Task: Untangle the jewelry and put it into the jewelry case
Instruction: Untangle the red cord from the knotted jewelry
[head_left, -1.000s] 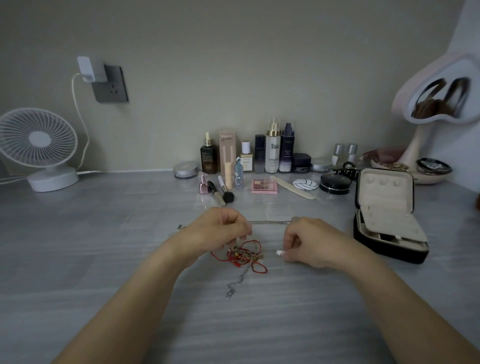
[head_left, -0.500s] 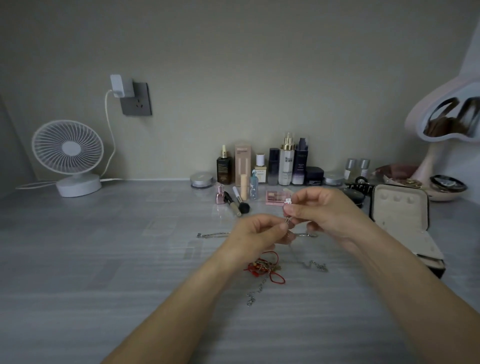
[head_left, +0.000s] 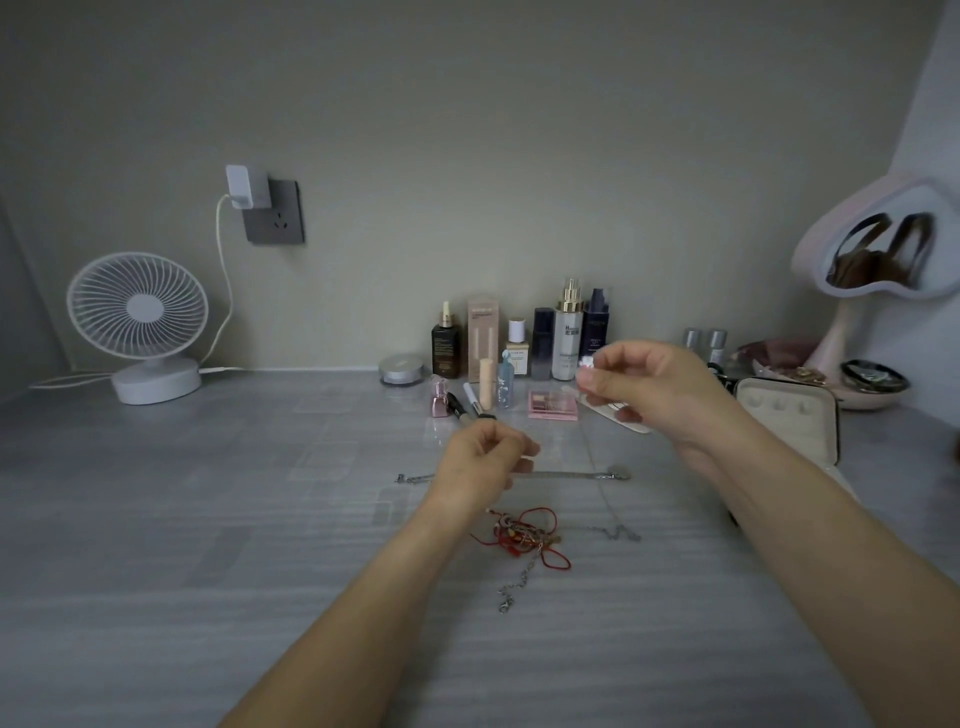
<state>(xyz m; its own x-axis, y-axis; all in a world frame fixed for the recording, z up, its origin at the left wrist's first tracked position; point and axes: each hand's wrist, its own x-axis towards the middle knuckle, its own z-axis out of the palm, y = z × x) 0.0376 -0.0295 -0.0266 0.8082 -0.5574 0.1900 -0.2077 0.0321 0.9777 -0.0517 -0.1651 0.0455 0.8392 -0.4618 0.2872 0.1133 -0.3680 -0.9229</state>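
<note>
R hand (head_left: 644, 389) pinching white pendant (head_left: 584, 362), its chain (head_left: 618, 532) trailing down to bench (head_left: 208, 519). L hand (head_left: 483, 460) curled; can't tell if gripping anything. Bracelet (head_left: 571, 475) lying straight. Red tangle (head_left: 519, 535) waiting unsorted. Case (head_left: 787, 415) standing open at right, no piece seen inside. Looking early; most left.

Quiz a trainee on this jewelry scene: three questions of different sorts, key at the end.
1. True or false: the jewelry case stands shut.
2. The right hand pinches: A) a white pendant; B) a ring; C) a makeup brush.
3. Where does the red cord tangle lie?
Key: 1 false, its lid is up. 2 A. 3 on the table, between the forearms, nearer the person than the left hand.
</note>
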